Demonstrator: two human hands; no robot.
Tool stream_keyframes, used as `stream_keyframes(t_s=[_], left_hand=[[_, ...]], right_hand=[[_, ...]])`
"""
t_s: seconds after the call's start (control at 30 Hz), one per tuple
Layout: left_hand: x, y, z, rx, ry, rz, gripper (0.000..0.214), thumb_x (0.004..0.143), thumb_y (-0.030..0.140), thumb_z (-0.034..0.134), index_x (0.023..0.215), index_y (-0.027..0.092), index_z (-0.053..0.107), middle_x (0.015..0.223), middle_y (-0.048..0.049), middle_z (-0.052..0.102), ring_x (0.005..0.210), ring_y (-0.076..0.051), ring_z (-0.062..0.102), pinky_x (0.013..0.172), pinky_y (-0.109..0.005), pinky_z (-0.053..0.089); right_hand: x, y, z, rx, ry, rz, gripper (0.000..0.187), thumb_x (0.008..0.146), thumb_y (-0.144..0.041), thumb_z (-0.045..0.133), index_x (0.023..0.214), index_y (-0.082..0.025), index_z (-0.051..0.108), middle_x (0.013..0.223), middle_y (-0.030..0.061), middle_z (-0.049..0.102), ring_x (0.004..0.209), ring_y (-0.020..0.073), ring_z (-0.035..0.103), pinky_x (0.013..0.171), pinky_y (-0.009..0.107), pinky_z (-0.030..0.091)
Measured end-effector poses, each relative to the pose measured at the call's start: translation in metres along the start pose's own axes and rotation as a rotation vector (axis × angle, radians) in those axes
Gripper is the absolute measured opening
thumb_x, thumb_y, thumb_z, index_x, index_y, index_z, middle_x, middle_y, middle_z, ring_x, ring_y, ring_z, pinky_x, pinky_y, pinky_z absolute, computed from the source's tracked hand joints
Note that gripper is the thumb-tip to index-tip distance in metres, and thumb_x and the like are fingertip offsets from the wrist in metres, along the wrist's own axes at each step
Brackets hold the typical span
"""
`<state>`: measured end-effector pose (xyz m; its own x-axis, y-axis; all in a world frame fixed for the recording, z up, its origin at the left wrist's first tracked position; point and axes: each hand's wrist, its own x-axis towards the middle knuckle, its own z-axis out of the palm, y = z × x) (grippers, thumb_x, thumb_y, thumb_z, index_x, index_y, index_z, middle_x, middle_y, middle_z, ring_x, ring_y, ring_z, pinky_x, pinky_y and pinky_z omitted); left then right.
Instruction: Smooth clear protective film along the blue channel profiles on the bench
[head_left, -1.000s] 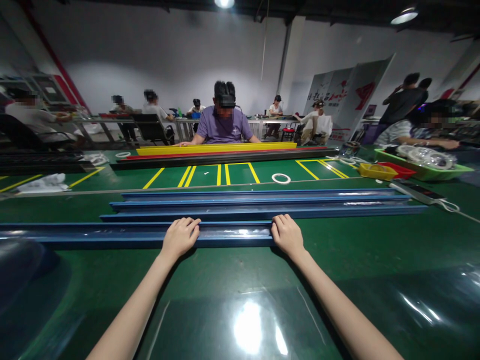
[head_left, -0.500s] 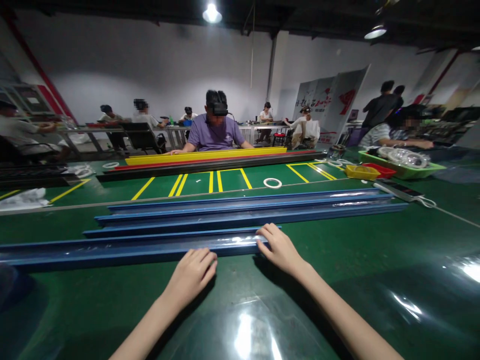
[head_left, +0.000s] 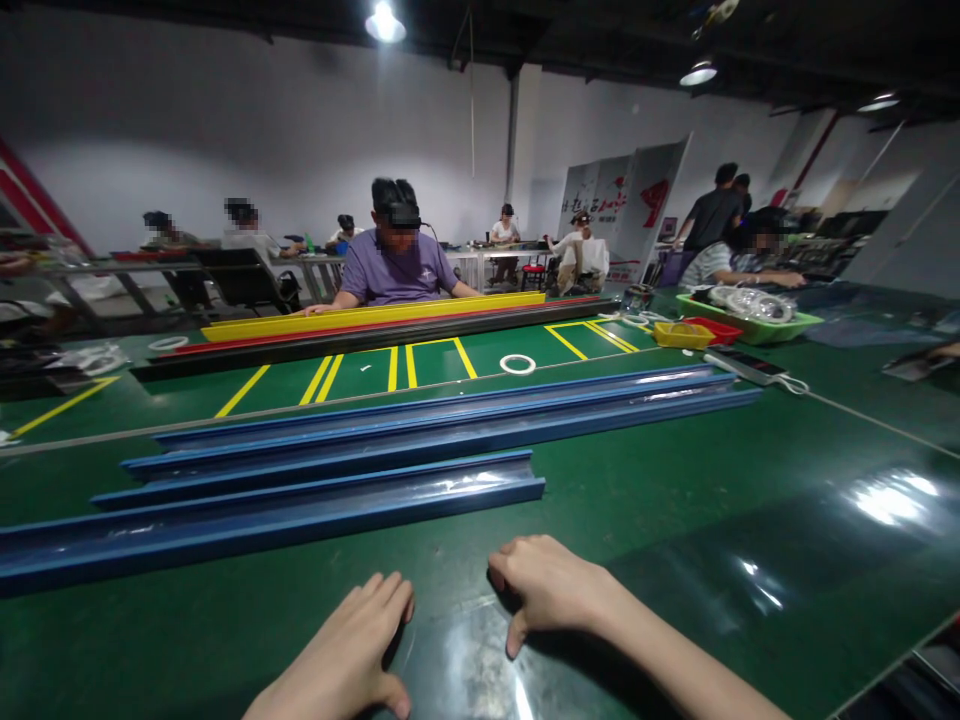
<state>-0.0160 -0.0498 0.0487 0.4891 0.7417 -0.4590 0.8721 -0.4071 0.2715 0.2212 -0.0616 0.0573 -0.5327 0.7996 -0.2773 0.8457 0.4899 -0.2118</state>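
Note:
My left hand (head_left: 352,650) lies flat on the green table (head_left: 675,500) with its fingers stretched out and holds nothing. Beside it, my right hand (head_left: 551,590) rests on the table with fingers curled under and the thumb pointing down, nothing in it. Both hands sit a short way in front of the nearest blue channel (head_left: 300,510), whose right end lies just beyond my right hand. Neither hand touches it. Several longer blue channels (head_left: 450,420) lie side by side behind it.
Yellow, red and black channels (head_left: 375,320) lie across the far side, where a person in a purple shirt (head_left: 397,270) sits. A white tape ring (head_left: 517,364), yellow and red bins (head_left: 686,333), a green tray (head_left: 750,318) and a power strip (head_left: 742,365) are at the right.
Both hands have let go of the nearest blue channel and drawn back toward me onto the bare table. The view has swung to the right.

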Motion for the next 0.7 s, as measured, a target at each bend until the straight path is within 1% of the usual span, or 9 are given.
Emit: stream_keyframes(t_s=[0.07,0.17,0.27,0.33,0.43,0.5,0.53,0.6,0.7], left_hand=[[0.001,0.005,-0.002,0.011,-0.027,-0.036,0.055,0.052,0.035,0.071,0.102,0.019,0.053,0.125,-0.0108,0.046,0.123,-0.031,0.032,0.102,-0.042,0.023],[0.001,0.010,-0.005,0.029,-0.073,-0.084,0.056,0.053,0.031,0.069,0.104,0.016,0.052,0.134,-0.0129,0.037,0.128,-0.030,0.025,0.105,-0.039,0.019],[0.001,0.014,-0.008,0.043,-0.113,-0.109,0.050,0.053,0.028,0.066,0.100,0.016,0.053,0.138,-0.0131,0.031,0.129,-0.029,0.022,0.105,-0.039,0.017],[-0.001,0.015,-0.009,0.039,-0.122,-0.118,0.042,0.054,0.027,0.063,0.094,0.017,0.054,0.137,-0.0129,0.032,0.129,-0.029,0.021,0.105,-0.039,0.016],[-0.005,0.016,-0.009,0.016,-0.096,-0.108,0.031,0.057,0.023,0.057,0.087,0.018,0.053,0.128,-0.0102,0.043,0.126,-0.028,0.028,0.103,-0.039,0.019],[-0.007,0.016,-0.008,-0.006,-0.056,-0.082,0.023,0.058,0.021,0.052,0.081,0.019,0.051,0.113,-0.0074,0.052,0.118,-0.027,0.038,0.099,-0.040,0.023],[-0.008,0.015,-0.007,-0.017,-0.034,-0.068,0.020,0.058,0.019,0.050,0.078,0.020,0.049,0.105,-0.0060,0.054,0.112,-0.026,0.042,0.096,-0.039,0.025],[-0.009,0.014,-0.005,-0.035,-0.005,-0.050,0.017,0.057,0.017,0.047,0.074,0.020,0.046,0.095,-0.0037,0.054,0.102,-0.024,0.046,0.092,-0.038,0.028],[-0.010,0.011,-0.002,-0.061,0.019,-0.042,0.018,0.055,0.016,0.044,0.072,0.020,0.042,0.088,-0.0021,0.052,0.093,-0.022,0.046,0.086,-0.036,0.029]], right_hand=[[0.001,0.000,0.001,-0.007,-0.020,0.003,0.055,0.060,-0.064,0.058,0.089,-0.017,0.062,0.078,0.0076,0.065,0.069,0.0197,0.059,0.050,0.024,0.031],[0.005,0.001,0.003,0.004,-0.045,0.023,0.049,0.060,-0.060,0.061,0.084,-0.018,0.064,0.075,0.0070,0.066,0.068,0.0192,0.060,0.048,0.023,0.029],[0.008,0.000,0.004,0.006,-0.068,0.046,0.042,0.060,-0.055,0.064,0.080,-0.018,0.066,0.071,0.0067,0.066,0.066,0.0184,0.060,0.046,0.023,0.027],[0.008,0.000,0.003,0.008,-0.063,0.046,0.041,0.061,-0.055,0.064,0.078,-0.017,0.067,0.070,0.0069,0.066,0.066,0.0184,0.060,0.045,0.023,0.027],[0.008,0.001,0.004,0.024,-0.043,0.047,0.042,0.061,-0.056,0.064,0.079,-0.018,0.067,0.070,0.0067,0.066,0.067,0.0181,0.060,0.045,0.023,0.027],[0.008,0.002,0.006,0.043,-0.029,0.054,0.043,0.061,-0.056,0.063,0.081,-0.018,0.067,0.071,0.0061,0.066,0.067,0.0175,0.060,0.046,0.023,0.027],[0.008,0.003,0.007,0.055,-0.020,0.056,0.043,0.061,-0.056,0.063,0.081,-0.019,0.067,0.071,0.0057,0.066,0.067,0.0171,0.060,0.046,0.022,0.027],[0.008,0.005,0.010,0.077,0.000,0.057,0.041,0.059,-0.054,0.066,0.081,-0.019,0.067,0.072,0.0045,0.066,0.067,0.0163,0.060,0.047,0.022,0.028],[0.009,0.005,0.013,0.105,0.014,0.060,0.036,0.057,-0.048,0.070,0.079,-0.020,0.066,0.071,0.0028,0.066,0.068,0.0156,0.060,0.048,0.021,0.029]])
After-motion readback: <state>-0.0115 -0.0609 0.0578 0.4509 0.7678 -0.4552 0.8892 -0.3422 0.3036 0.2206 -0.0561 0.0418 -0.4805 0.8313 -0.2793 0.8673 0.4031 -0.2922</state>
